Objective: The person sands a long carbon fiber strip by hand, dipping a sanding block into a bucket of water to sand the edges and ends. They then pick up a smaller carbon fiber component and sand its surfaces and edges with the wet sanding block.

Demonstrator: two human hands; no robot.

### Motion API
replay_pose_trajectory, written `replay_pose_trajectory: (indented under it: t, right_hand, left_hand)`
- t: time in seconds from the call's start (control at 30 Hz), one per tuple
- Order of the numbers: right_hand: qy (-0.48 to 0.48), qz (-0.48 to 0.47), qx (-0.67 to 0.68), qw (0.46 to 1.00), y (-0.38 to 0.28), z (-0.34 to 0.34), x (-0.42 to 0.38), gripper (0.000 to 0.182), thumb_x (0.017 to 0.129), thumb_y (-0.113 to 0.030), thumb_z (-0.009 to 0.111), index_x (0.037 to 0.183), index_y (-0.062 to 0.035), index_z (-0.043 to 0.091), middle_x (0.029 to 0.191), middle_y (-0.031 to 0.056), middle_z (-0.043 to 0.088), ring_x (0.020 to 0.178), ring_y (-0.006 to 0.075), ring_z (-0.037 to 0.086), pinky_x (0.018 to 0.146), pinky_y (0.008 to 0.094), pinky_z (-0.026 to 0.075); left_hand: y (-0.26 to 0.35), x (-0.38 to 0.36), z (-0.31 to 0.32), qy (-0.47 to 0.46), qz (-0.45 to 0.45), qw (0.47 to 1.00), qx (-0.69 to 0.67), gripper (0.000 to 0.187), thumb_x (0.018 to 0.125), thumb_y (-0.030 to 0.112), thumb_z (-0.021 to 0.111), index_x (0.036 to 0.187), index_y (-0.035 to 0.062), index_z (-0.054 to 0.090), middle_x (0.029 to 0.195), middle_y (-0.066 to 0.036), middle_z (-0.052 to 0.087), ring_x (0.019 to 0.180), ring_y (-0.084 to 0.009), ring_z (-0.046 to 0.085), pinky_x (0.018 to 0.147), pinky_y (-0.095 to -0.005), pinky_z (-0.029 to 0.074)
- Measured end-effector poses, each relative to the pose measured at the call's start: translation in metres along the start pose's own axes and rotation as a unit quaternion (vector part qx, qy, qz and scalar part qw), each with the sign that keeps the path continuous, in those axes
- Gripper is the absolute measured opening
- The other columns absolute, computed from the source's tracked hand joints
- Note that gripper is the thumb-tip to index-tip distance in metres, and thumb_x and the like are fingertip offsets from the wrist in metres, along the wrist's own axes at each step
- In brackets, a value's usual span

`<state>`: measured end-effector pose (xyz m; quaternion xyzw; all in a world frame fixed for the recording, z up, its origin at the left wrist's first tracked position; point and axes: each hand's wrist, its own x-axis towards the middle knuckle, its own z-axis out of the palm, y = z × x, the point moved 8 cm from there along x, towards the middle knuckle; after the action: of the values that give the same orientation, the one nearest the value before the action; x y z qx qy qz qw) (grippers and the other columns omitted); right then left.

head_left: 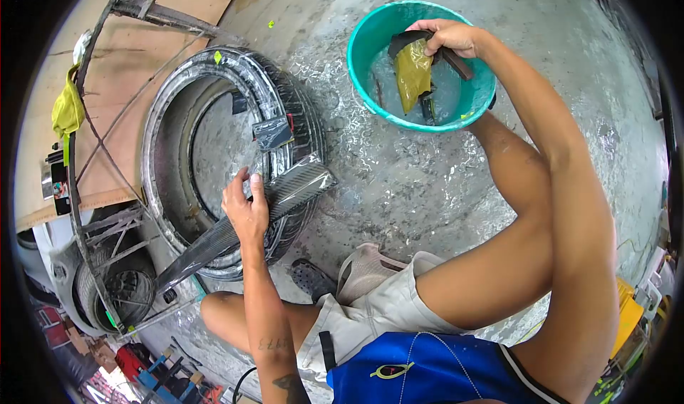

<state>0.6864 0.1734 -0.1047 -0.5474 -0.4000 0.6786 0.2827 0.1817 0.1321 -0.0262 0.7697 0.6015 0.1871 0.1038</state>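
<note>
My right hand (452, 39) is over the teal bucket (363, 94), its fingers closed on a glossy olive-yellow sheet (413, 73) with a dark upper part, which looks like wet sandpaper. A dark bar-like piece (456, 63) lies beside those fingers, inside the bucket with cloudy water. My left hand (246, 204) is on a long, glossy carbon-fibre panel (296, 189), with bent fingers at its edge and the thumb toward its wide end. This panel slants across a tyre (160, 137) lying on its side. A small dark glossy block (273, 133) sits on the tyre's upper sidewall.
A metal frame (78, 190) stands at the left, with a yellow-green cloth (68, 108) hanging from it. Behind it are a wooden board (121, 69) and another wheel (125, 290). Wet concrete floor (356, 204) lies between tyre and bucket. Tools and boxes crowd the lower left.
</note>
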Motion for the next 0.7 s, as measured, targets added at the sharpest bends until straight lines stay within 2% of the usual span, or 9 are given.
replay_pose_trajectory:
  t: [0.07, 0.17, 0.23, 0.3, 0.4, 0.5, 0.57, 0.63, 0.7]
  right_hand:
    - [-0.002, -0.012, 0.004, 1.0, -0.003, -0.004, -0.004, 0.062, 0.077, 0.007, 0.058, 0.137, -0.0063, 0.051, 0.125, 0.0084, 0.062, 0.115, 0.0202, 0.061, 0.103, 0.0365, 0.05]
    - [-0.012, -0.028, 0.028, 0.999, -0.011, -0.004, -0.012, 0.063, 0.076, 0.007, 0.059, 0.137, -0.0069, 0.052, 0.123, 0.0083, 0.063, 0.115, 0.0196, 0.061, 0.103, 0.0359, 0.05]
    - [-0.001, -0.064, 0.093, 0.994, -0.022, -0.005, -0.017, 0.065, 0.075, 0.008, 0.058, 0.138, -0.0069, 0.051, 0.124, 0.008, 0.063, 0.114, 0.0193, 0.062, 0.102, 0.0352, 0.05]
    - [0.015, -0.073, 0.083, 0.994, -0.029, -0.01, -0.019, 0.069, 0.075, 0.008, 0.059, 0.141, -0.0062, 0.049, 0.127, 0.0088, 0.063, 0.114, 0.0195, 0.062, 0.102, 0.0355, 0.051]
    - [-0.014, -0.095, 0.126, 0.987, -0.038, -0.007, -0.02, 0.07, 0.076, 0.008, 0.06, 0.144, -0.0048, 0.047, 0.13, 0.0106, 0.063, 0.115, 0.0202, 0.063, 0.103, 0.0362, 0.052]
    - [-0.058, -0.124, 0.132, 0.982, -0.054, 0.008, -0.028, 0.072, 0.077, 0.007, 0.061, 0.146, -0.0037, 0.045, 0.132, 0.0126, 0.062, 0.116, 0.0207, 0.064, 0.103, 0.036, 0.052]
    - [-0.026, -0.13, 0.156, 0.979, -0.06, 0.008, -0.026, 0.07, 0.079, 0.007, 0.06, 0.147, -0.0031, 0.044, 0.13, 0.0136, 0.063, 0.114, 0.0211, 0.065, 0.103, 0.0364, 0.053]
    - [-0.048, -0.137, 0.141, 0.979, -0.063, 0.015, -0.019, 0.067, 0.082, 0.004, 0.061, 0.146, -0.0038, 0.044, 0.126, 0.0127, 0.064, 0.112, 0.0204, 0.066, 0.1, 0.0369, 0.054]
    - [-0.071, -0.143, 0.125, 0.979, -0.071, 0.032, -0.016, 0.063, 0.085, 0.001, 0.062, 0.146, -0.0045, 0.044, 0.122, 0.0118, 0.066, 0.109, 0.0198, 0.066, 0.097, 0.0374, 0.056]
  left_hand:
    - [0.003, -0.001, -0.002, 0.014, 0.015, 1.0, -0.019, 0.043, 0.101, 0.04, 0.056, 0.123, 0.0043, 0.065, 0.11, -0.014, 0.069, 0.106, -0.0333, 0.06, 0.099, -0.0451, 0.04]
    - [0.014, -0.004, -0.006, 0.017, 0.028, 0.999, -0.018, 0.042, 0.101, 0.038, 0.057, 0.123, 0.0034, 0.065, 0.11, -0.014, 0.068, 0.107, -0.0333, 0.06, 0.099, -0.045, 0.04]
    - [0.019, -0.005, -0.009, 0.022, 0.04, 0.999, -0.018, 0.042, 0.101, 0.038, 0.057, 0.123, 0.0027, 0.064, 0.11, -0.015, 0.068, 0.107, -0.0334, 0.059, 0.099, -0.0451, 0.04]
    - [0.023, -0.005, -0.012, 0.028, 0.052, 0.998, -0.017, 0.042, 0.101, 0.038, 0.058, 0.123, 0.0021, 0.064, 0.111, -0.015, 0.068, 0.107, -0.0334, 0.059, 0.099, -0.0452, 0.04]
    - [0.027, -0.006, -0.014, 0.036, 0.063, 0.997, -0.012, 0.042, 0.101, 0.036, 0.057, 0.124, 0.001, 0.063, 0.112, -0.015, 0.067, 0.108, -0.0333, 0.059, 0.101, -0.0452, 0.039]
    - [0.041, -0.009, -0.021, 0.063, 0.069, 0.995, -0.022, 0.045, 0.097, 0.037, 0.063, 0.124, 0.0016, 0.063, 0.114, -0.017, 0.066, 0.108, -0.034, 0.059, 0.1, -0.0456, 0.04]
    - [0.085, -0.017, -0.03, 0.097, 0.102, 0.988, -0.068, 0.051, 0.091, 0.035, 0.072, 0.127, -0.0003, 0.062, 0.122, -0.019, 0.064, 0.113, -0.0345, 0.059, 0.101, -0.0435, 0.043]
    - [0.161, -0.012, -0.027, 0.059, 0.215, 0.965, -0.138, 0.066, 0.08, 0.038, 0.083, 0.128, -0.0014, 0.061, 0.126, -0.02, 0.062, 0.114, -0.0348, 0.058, 0.103, -0.0439, 0.043]
    - [0.236, -0.003, -0.03, 0.065, 0.275, 0.948, -0.144, 0.074, 0.073, 0.039, 0.087, 0.131, 0.0012, 0.06, 0.126, -0.019, 0.061, 0.116, -0.0348, 0.057, 0.103, -0.0442, 0.042]
